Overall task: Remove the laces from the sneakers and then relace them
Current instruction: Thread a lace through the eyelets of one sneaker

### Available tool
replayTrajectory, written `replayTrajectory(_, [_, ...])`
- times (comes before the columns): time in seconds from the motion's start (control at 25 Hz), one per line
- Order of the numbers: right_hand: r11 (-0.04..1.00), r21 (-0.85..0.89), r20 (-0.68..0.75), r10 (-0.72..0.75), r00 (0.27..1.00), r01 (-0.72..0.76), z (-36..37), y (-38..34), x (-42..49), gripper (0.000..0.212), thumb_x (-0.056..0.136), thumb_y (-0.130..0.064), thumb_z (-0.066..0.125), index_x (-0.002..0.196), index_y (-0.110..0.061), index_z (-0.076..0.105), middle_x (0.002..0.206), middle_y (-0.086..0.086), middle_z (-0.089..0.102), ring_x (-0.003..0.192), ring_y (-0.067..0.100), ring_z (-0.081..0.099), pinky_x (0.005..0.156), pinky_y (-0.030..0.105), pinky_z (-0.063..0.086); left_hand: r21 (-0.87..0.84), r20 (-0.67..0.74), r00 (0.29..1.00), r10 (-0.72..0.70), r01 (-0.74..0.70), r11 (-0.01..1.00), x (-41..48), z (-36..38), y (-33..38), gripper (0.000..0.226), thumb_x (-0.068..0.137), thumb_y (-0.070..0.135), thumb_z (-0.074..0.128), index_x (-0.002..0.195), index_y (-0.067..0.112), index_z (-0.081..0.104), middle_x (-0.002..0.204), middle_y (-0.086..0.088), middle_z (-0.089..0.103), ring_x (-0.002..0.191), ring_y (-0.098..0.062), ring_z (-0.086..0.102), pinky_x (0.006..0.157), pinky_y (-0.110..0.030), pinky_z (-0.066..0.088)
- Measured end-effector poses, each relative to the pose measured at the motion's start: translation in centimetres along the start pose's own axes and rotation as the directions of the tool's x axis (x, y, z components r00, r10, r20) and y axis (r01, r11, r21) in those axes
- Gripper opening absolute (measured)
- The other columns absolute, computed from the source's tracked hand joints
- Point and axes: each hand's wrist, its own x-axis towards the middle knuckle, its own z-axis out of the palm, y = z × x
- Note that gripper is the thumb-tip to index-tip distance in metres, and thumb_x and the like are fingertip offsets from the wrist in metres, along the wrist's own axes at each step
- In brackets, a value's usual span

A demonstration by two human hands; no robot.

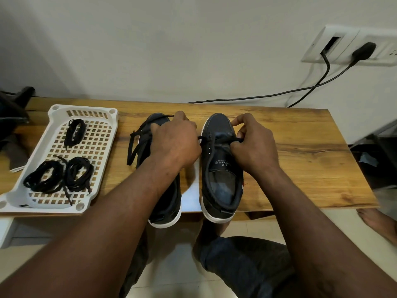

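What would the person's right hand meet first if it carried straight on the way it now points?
Probably the toe of the right sneaker: the right hand, pinching the lace, points forward and leftward over it. Depth is unclear.

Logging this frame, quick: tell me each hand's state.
Left hand: closed, grip on the lace of the right sneaker.
Right hand: closed, pinching the same lace.

light: soft, even indoor | glare: pale patch on table (190, 190) | edges: wide-angle bending, right side blurred
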Motion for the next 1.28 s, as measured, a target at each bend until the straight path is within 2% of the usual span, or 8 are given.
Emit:
replayTrajectory(0.12, [1.0, 0.018, 0.001, 0.0, 1.0, 0.0, 0.1, 0.0, 0.0, 0.048, 0.08, -0.003, 0.067, 0.12, -0.029, 0.06, 0.082, -0.009, 0.061, 0.078, 0.013, 0.06, 0.062, 0.033, 0.048, 0.166, 0.027, 0.998, -0.055, 0.05, 0.985, -0.3, -0.3, 0.0, 0.016, 0.089, 0.029, 0.072, 0.1, 0.022, 0.064, 0.138, -0.005, 0.049, 0.105, -0.028, 0.06, 0.105, -0.058, 0.033])
replayTrajectory(0.28, [0.997, 0.071, -0.013, -0.02, 1.0, 0.021, 0.3, 0.0, 0.0, 0.048, 0.078, -0.002, 0.066, 0.117, -0.03, 0.06, 0.083, -0.007, 0.064, 0.08, 0.013, 0.063, 0.068, 0.035, 0.054, -0.057, -0.071, 0.993, 0.098, -0.102, 0.993, -0.1, 0.0, 0.6, 0.034, 0.093, 0.038, 0.069, 0.127, 0.036, 0.063, 0.133, 0.002, 0.047, 0.107, -0.023, 0.061, 0.099, -0.052, 0.035])
replayTrajectory(0.48, [0.998, 0.056, -0.006, -0.037, 0.999, 0.037, 0.6, 0.1, 0.1, 0.048, 0.079, -0.001, 0.066, 0.117, -0.029, 0.061, 0.083, -0.008, 0.064, 0.079, 0.011, 0.062, 0.069, 0.034, 0.055, -0.144, -0.031, 0.998, 0.053, -0.057, 0.988, 0.6, 1.3, 0.8, 0.006, 0.099, 0.037, 0.067, 0.104, 0.034, 0.068, 0.127, 0.005, 0.049, 0.107, -0.018, 0.058, 0.102, -0.053, 0.035])
replayTrajectory(0.76, [0.997, 0.054, 0.0, -0.052, 0.999, 0.052, 0.8, 0.2, 0.1, 0.047, 0.079, 0.0, 0.066, 0.116, -0.028, 0.062, 0.084, -0.009, 0.064, 0.079, 0.01, 0.062, 0.065, 0.031, 0.05, -0.197, 0.004, 0.998, 0.064, -0.062, 0.978, 0.8, 1.7, 0.8, 0.013, 0.1, 0.042, 0.064, 0.109, 0.034, 0.068, 0.129, 0.006, 0.047, 0.115, -0.015, 0.054, 0.105, -0.055, 0.036])
replayTrajectory(0.92, [0.998, 0.04, -0.005, -0.041, 0.999, 0.041, 0.8, 0.2, 0.2, 0.047, 0.078, 0.0, 0.066, 0.115, -0.029, 0.063, 0.082, -0.01, 0.064, 0.077, 0.006, 0.06, 0.061, 0.027, 0.043, -0.076, 0.017, 0.999, 0.047, -0.046, 0.996, 0.5, 1.3, 0.9, 0.017, 0.1, 0.035, 0.064, 0.112, 0.024, 0.07, 0.134, 0.002, 0.045, 0.103, -0.02, 0.058, 0.103, -0.056, 0.036])
replayTrajectory(1.04, [0.997, 0.068, -0.035, -0.018, 0.999, 0.02, 0.7, 0.2, 0.2, 0.046, 0.078, -0.003, 0.067, 0.115, -0.03, 0.064, 0.084, -0.01, 0.064, 0.078, 0.008, 0.062, 0.064, 0.03, 0.051, 0.142, 0.067, 0.995, -0.073, 0.062, 0.988, 0.1, 0.6, 0.3, 0.011, 0.091, 0.024, 0.072, 0.095, 0.02, 0.062, 0.139, -0.006, 0.045, 0.092, -0.026, 0.058, 0.107, -0.058, 0.031])
replayTrajectory(1.12, [0.991, 0.132, -0.06, -0.01, 0.998, 0.018, 0.4, 0.1, 0.2, 0.044, 0.079, -0.003, 0.068, 0.115, -0.028, 0.065, 0.085, -0.008, 0.065, 0.08, 0.011, 0.064, 0.067, 0.032, 0.053, 0.174, 0.092, 0.991, -0.1, 0.083, 0.981, 0.0, 0.4, 0.2, 0.011, 0.09, 0.025, 0.071, 0.095, 0.021, 0.062, 0.14, -0.007, 0.045, 0.092, -0.028, 0.057, 0.109, -0.059, 0.029])
replayTrajectory(1.28, [0.978, 0.189, -0.132, -0.06, 0.989, 0.085, 0.3, -0.4, 0.3, 0.043, 0.078, -0.001, 0.066, 0.113, -0.026, 0.067, 0.082, -0.008, 0.065, 0.08, 0.009, 0.064, 0.071, 0.029, 0.054, -0.111, -0.018, 1.0, -0.017, 0.015, 0.994, 0.3, 0.0, 0.1, 0.019, 0.091, 0.032, 0.068, 0.11, 0.034, 0.07, 0.131, 0.0, 0.049, 0.108, -0.023, 0.059, 0.101, -0.053, 0.032])
